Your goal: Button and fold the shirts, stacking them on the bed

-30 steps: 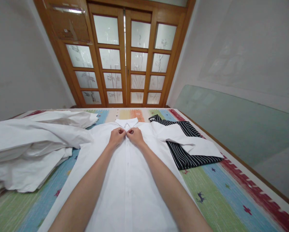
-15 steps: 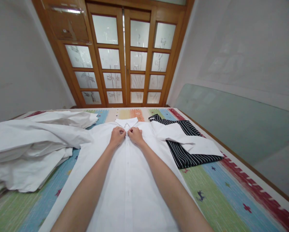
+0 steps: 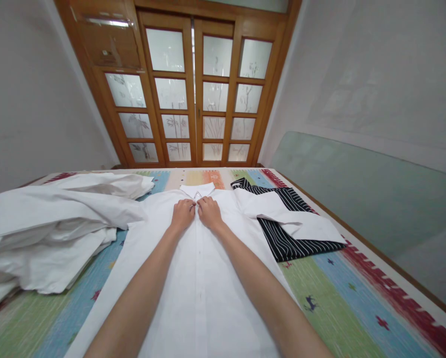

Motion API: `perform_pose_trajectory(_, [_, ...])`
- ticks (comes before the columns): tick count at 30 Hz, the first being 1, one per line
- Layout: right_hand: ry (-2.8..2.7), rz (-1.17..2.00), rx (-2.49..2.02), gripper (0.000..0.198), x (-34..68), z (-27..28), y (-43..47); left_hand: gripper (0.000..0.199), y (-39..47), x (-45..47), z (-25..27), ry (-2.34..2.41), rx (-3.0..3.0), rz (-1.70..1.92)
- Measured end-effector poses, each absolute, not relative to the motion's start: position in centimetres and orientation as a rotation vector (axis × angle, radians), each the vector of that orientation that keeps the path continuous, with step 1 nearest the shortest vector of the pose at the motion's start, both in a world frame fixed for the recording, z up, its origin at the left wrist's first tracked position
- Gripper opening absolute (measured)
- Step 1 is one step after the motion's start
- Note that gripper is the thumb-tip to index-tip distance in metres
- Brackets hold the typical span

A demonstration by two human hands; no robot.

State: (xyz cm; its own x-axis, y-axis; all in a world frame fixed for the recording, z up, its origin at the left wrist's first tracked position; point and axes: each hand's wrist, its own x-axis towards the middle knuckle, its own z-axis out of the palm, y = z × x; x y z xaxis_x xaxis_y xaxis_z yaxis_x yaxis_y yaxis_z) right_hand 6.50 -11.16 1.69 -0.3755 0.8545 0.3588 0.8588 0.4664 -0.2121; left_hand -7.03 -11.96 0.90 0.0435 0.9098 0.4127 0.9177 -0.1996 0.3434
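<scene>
A white button-up shirt [image 3: 185, 298] lies spread out front side up, its collar [image 3: 208, 189] at the far end. Just below the collar, my left hand [image 3: 183, 215] pinches the front placket from the left. From the right, my right hand [image 3: 209, 213] pinches the same spot, its fingertips almost meeting the left ones. Both hands are closed on the shirt's cloth; the button between the fingertips is hidden. Down the middle runs the placket below my hands. The shirt's right-side sleeve [image 3: 312, 224] lies folded across a black-and-white striped garment [image 3: 282, 243].
Rumpled white clothes [image 3: 51, 219] are heaped at the left. Everything rests on a colourful patterned bed cover [image 3: 342, 298]. A pale green panel [image 3: 357, 184] stands along the right wall. Wooden doors with frosted panes [image 3: 196, 99] are beyond the far edge.
My hands stay at the same place below the collar, with the fingers shifted slightly and curled closer together. The whole view has moved a little.
</scene>
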Motion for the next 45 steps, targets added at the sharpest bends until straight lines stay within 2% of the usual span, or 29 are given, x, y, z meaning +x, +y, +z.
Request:
perform_pose_trajectory(9, [-2.509, 0.088, -1.454, 0.055, 8.2, 1.2, -13.0, 0.032, -13.5, -7.3, 1.4, -1.929, -2.337, -0.622])
perform_pose_trajectory(20, [-2.611, 0.112, -1.437, 0.061, 9.9, 1.3, -15.6, 0.051, -16.4, -7.3, 1.1, -1.903, -2.432, -0.346])
perform_pose_trajectory(25, [-2.646, 0.121, -1.336, 0.057, 10.8, 1.3, -16.8, 0.046, -18.3, -7.8, 1.3, -1.843, -2.526, -0.387])
perform_pose_trajectory(32, [-2.551, 0.262, -1.194, 0.040, 11.3, 1.9, -17.0, 0.034, -18.8, -8.3, 0.8, -1.639, -2.608, -0.634])
perform_pose_trajectory(39, [-2.253, 0.303, -1.307, 0.024, 9.8, 3.3, -17.1, 0.029, -19.3, -7.3, 0.9, -1.643, -2.654, -0.810])
perform_pose_trajectory(45, [-1.950, 0.667, -1.481, 0.017, 7.6, 4.4, -16.4, 0.026, -19.5, -6.6, 1.4, -1.789, -2.601, -0.923])
